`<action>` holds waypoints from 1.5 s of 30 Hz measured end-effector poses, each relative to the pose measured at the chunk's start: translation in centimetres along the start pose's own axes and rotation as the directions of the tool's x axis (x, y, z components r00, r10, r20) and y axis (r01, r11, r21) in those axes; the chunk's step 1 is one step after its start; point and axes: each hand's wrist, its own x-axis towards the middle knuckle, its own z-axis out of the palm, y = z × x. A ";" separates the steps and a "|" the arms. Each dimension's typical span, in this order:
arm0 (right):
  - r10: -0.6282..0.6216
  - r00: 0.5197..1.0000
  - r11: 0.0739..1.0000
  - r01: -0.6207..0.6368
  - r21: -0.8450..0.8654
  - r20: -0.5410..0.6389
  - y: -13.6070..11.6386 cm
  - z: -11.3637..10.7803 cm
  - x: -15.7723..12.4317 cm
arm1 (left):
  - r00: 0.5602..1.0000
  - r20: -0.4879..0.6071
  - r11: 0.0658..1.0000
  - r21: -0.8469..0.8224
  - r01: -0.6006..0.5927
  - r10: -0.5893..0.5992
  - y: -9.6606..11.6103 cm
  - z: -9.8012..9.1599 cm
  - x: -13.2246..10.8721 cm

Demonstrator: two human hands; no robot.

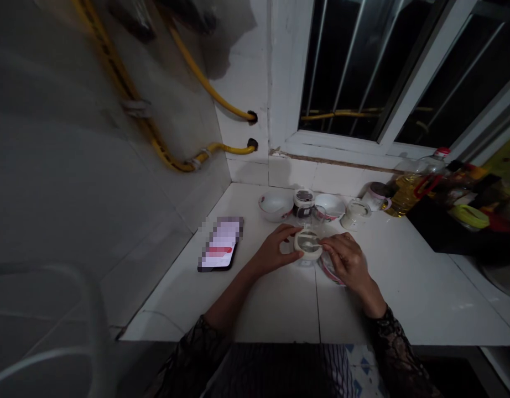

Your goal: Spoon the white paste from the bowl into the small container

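Observation:
My left hand curves its thumb and fingers around the side of a small seasoning jar with a pale rim, steadying it on the counter. Over the jar's top, my right hand pinches what looks like the handle of a small pale spoon; its far end is hard to make out. Partly hidden under my right hand is a bowl with a red-patterned rim. Just behind the jar stand a similar dark-filled jar and two white bowls, one to the left and one to the right.
A lit phone lies to the left on the tiled counter. Behind my right hand are an open pale jar and a mug. An oil bottle stands by a dark box. Yellow hose runs along the wall.

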 end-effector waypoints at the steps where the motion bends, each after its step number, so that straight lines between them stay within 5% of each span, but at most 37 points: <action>1: 0.002 1.000 1.000 -0.002 -0.009 -0.004 0.0 -0.2 0.0 | 1.000 0.002 1.000 0.001 -0.002 0.002 0.1 0.0 0.0; 3: 0.126 0.984 0.992 -0.124 0.022 -0.129 0.5 -0.8 -0.2 | 1.000 0.003 1.000 0.005 -0.001 0.001 0.2 -0.1 0.0; 6: 0.361 0.881 0.932 -0.333 0.141 -0.306 1.9 -2.3 -0.6 | 1.000 0.007 1.000 0.002 0.007 -0.007 0.3 -0.2 0.0; 10: 0.479 0.825 0.877 -0.466 0.121 -0.300 3.9 -3.5 -1.1 | 1.000 0.000 1.000 -0.003 0.009 -0.009 0.2 -0.1 -0.1; 18: 0.513 0.858 0.857 -0.513 -0.059 -0.016 4.5 -2.3 -1.3 | 1.000 -0.019 1.000 -0.009 0.017 -0.017 0.4 -0.1 -0.1; 24: 0.545 0.837 0.837 -0.539 0.096 -0.048 5.3 -2.6 -1.4 | 1.000 -0.023 1.000 -0.004 0.017 -0.017 0.3 -0.1 -0.1; 34: 0.464 0.884 0.847 -0.460 -0.265 -0.051 5.3 -3.3 -1.4 | 0.999 -0.021 1.000 -0.010 0.028 -0.029 0.5 0.0 -0.1; 45: 0.382 0.923 0.880 -0.379 -0.287 -0.049 5.5 -3.2 -1.5 | 0.999 -0.021 0.999 -0.004 0.032 -0.032 0.4 -0.1 -0.1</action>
